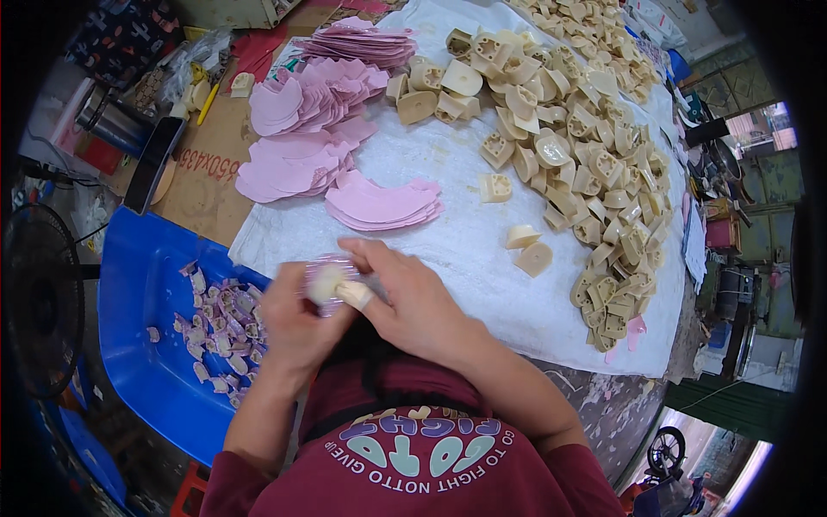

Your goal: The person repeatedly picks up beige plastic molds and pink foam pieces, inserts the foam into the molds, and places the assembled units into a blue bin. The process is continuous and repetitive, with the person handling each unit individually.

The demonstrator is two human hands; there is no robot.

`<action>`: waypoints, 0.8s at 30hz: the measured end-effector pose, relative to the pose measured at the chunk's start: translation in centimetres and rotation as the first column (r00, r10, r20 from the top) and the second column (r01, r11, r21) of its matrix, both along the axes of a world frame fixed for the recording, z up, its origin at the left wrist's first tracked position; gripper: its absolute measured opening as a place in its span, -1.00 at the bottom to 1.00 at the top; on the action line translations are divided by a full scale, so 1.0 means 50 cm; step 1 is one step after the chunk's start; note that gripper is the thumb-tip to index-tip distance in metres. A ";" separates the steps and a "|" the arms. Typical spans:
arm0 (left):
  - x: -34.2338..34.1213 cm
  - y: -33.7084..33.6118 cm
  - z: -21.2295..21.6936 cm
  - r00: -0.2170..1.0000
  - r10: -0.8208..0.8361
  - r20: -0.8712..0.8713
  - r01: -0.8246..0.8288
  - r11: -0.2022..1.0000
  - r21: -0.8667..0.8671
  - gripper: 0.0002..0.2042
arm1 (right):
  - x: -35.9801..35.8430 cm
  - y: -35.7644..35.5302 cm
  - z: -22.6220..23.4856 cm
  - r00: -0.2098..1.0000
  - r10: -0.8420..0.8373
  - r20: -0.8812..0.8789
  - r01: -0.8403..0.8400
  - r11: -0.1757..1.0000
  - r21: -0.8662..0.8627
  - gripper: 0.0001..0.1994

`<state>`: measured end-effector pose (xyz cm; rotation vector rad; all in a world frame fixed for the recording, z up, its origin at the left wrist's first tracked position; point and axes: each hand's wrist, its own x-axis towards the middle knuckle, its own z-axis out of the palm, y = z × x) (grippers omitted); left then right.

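In front of my body, my left hand [293, 320] grips a pale shoe heel [324, 283] with a pinkish covering round it, smeared by motion. My right hand [413, 302] closes on the same heel from the other side, its thumb pressing against it. That thumb wears a pale wrap. Just beyond my hands, a curved stack of pink cut pieces [383, 203] lies on the white cloth [457, 250]. More pink pieces [289, 164] are fanned out behind it. A large heap of beige shoe heels [594, 164] spreads over the right side, with two single heels [534, 258] nearer me.
Left of me, a blue tub [138, 327] holds many small heels covered in pink [226, 323]. A phone [155, 164] on a stand rises behind the tub, next to a metal flask [116, 121]. A yellow pen [208, 104] lies on cardboard [211, 164]. A black fan [43, 302] stands far left.
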<state>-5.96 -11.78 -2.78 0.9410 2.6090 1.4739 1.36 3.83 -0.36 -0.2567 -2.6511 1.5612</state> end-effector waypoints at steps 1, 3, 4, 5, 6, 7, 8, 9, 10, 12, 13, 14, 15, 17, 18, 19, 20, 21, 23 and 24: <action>-0.014 -0.037 0.003 0.997 0.059 -0.050 -0.061 0.997 -0.038 -0.65 | -0.017 0.014 -0.012 0.990 -0.037 -0.136 0.054 0.990 0.127 -0.62; -0.045 -0.120 -0.008 0.969 0.238 0.071 -0.231 0.968 -0.100 -0.57 | -0.059 0.057 -0.033 0.910 -0.055 -0.412 0.210 0.916 0.342 -0.66; -0.049 -0.123 0.001 0.955 0.285 -0.081 -0.294 0.946 -0.136 -0.54 | -0.068 0.074 -0.042 0.925 -0.062 -0.375 0.222 0.889 0.400 -0.69; -0.055 -0.124 0.018 0.919 0.318 -0.233 -0.359 0.920 -0.160 -0.51 | -0.073 0.090 -0.050 0.938 -0.073 -0.338 0.232 0.858 0.458 -0.72; -0.059 -0.121 0.030 0.861 0.337 -0.381 -0.426 0.887 -0.176 -0.47 | -0.076 0.099 -0.060 0.949 -0.088 -0.302 0.239 0.826 0.511 -0.75; -0.061 -0.114 0.030 0.897 0.290 -0.335 -0.355 0.922 -0.151 -0.46 | -0.076 0.101 -0.073 0.944 -0.094 -0.318 0.250 0.830 0.499 -0.77; -0.059 -0.102 0.029 0.928 0.236 -0.290 -0.281 0.952 -0.122 -0.45 | -0.076 0.102 -0.087 0.937 -0.101 -0.334 0.263 0.833 0.487 -0.79; -0.055 -0.087 0.025 0.952 0.185 -0.245 -0.212 0.973 -0.089 -0.44 | -0.077 0.102 -0.097 0.932 -0.102 -0.349 0.269 0.838 0.475 -0.81; -0.048 -0.063 0.017 0.966 0.082 -0.244 -0.099 0.994 -0.056 -0.48 | -0.079 0.099 -0.100 0.931 -0.124 -0.344 0.281 0.844 0.456 -0.81; -0.033 0.016 0.009 0.958 -0.111 -0.264 0.109 0.994 -0.020 -0.54 | -0.083 0.097 -0.106 0.925 -0.178 -0.335 0.316 0.850 0.421 -0.82; -0.027 0.053 0.012 0.939 -0.198 -0.281 0.201 0.979 -0.021 -0.57 | -0.081 0.104 -0.114 0.904 -0.217 -0.369 0.337 0.892 0.301 -0.83; -0.029 0.072 -0.006 0.941 -0.213 -0.261 0.202 0.977 -0.067 -0.57 | -0.079 0.112 -0.127 0.880 -0.259 -0.399 0.351 0.920 0.177 -0.84; -0.032 0.095 -0.037 0.943 -0.228 -0.243 0.208 0.972 -0.107 -0.57 | -0.076 0.123 -0.132 0.852 -0.305 -0.425 0.360 0.931 0.054 -0.85; -0.033 0.106 -0.050 0.953 -0.216 -0.214 0.195 0.974 -0.113 -0.56 | -0.047 0.151 -0.088 0.810 -0.492 -0.318 0.389 0.858 -0.336 -0.89; -0.030 0.100 -0.052 0.959 -0.204 -0.199 0.192 0.978 -0.078 -0.54 | -0.022 0.168 -0.065 0.785 -0.572 -0.238 0.399 0.760 -0.512 -0.91; -0.021 0.097 -0.051 0.966 -0.190 -0.175 0.185 0.982 -0.043 -0.52 | 0.003 0.179 -0.049 0.772 -0.598 -0.217 0.428 0.740 -0.519 -0.92; -0.013 0.096 -0.038 0.953 -0.158 -0.259 0.157 0.987 -0.023 -0.49 | 0.028 0.190 -0.034 0.758 -0.623 -0.196 0.456 0.719 -0.524 -0.93; -0.001 0.103 -0.019 0.964 -0.185 -0.189 0.197 0.980 0.044 -0.50 | 0.048 0.196 -0.026 0.739 -0.650 -0.179 0.483 0.696 -0.532 -0.94; 0.032 0.120 0.008 0.969 -0.245 -0.040 0.248 0.953 0.174 -0.50 | 0.080 0.187 -0.040 0.752 -0.483 -0.448 0.471 0.870 -0.147 -0.91; 0.040 0.141 0.017 0.900 -0.394 0.188 0.327 0.894 0.305 -0.57 | 0.093 0.173 -0.039 0.779 -0.362 -0.512 0.456 0.888 0.065 -0.90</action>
